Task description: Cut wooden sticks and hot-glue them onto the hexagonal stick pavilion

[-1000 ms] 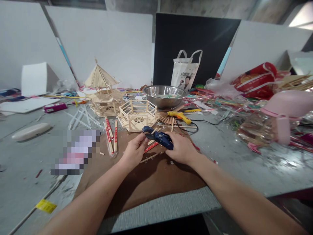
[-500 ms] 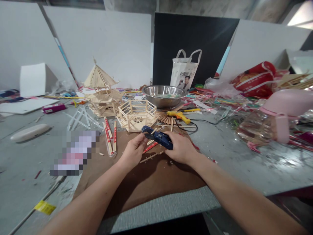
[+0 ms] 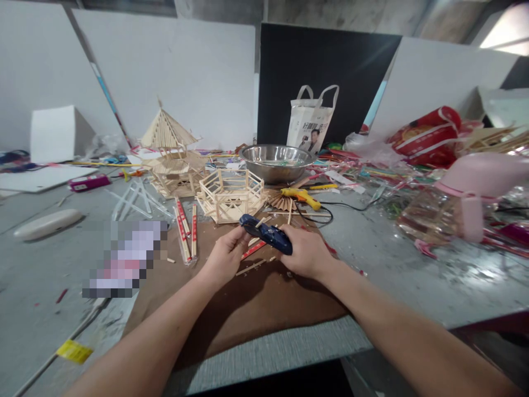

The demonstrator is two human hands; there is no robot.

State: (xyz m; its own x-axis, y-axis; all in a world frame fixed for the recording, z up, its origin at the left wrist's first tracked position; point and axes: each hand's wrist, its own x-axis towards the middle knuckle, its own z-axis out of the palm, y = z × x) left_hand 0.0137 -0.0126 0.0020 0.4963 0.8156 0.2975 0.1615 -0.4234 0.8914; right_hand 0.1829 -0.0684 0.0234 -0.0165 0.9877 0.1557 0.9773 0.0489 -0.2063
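Note:
In my right hand is a dark blue hand cutter, its head pointing left toward my other hand. My left hand pinches a thin wooden stick, whose end pokes out at the cutter's jaws; the fingers partly hide the rest. Just beyond the cutter stands a wooden railing frame built of sticks. Beneath both hands lies a brown mat with loose sticks on it. Packs of sticks in red-marked wrappers rest left of my hands.
A stick-built pavilion stands behind on the left. A steel bowl, a yellow glue gun with its cord, and a folded brown paper fan are farther back. A pink-lidded jug stands right; a blurred-out phone-like object lies left.
The cutter's jaws look closer together around the stick than before. Both hands keep nearly the same place, and the view has shifted very slightly.

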